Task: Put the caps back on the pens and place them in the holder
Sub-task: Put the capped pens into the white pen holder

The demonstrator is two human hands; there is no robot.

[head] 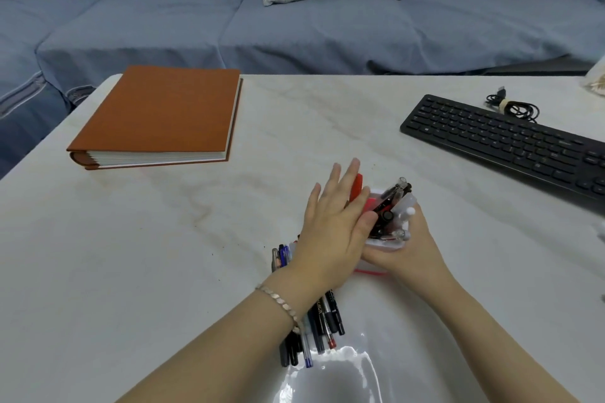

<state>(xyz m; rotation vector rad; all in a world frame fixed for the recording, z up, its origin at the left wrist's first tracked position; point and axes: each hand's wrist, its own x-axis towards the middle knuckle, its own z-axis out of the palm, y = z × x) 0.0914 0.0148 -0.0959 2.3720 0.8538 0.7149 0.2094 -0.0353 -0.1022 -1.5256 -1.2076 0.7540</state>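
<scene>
Fingers point(347, 178) straight, slightly spread: L hand point(330, 229) presses pens point(388, 203) tilted toward 1 o'clock; R hand point(415, 249) grips holder point(381, 244). Writing unreadable.

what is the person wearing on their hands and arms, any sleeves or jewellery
No sleeves show: both forearms are bare to the frame edge. The left hand has no glove or ring visible, but its wrist carries a thin pale metal bracelet of flat linked segments. The right hand and wrist wear nothing visible.
</scene>
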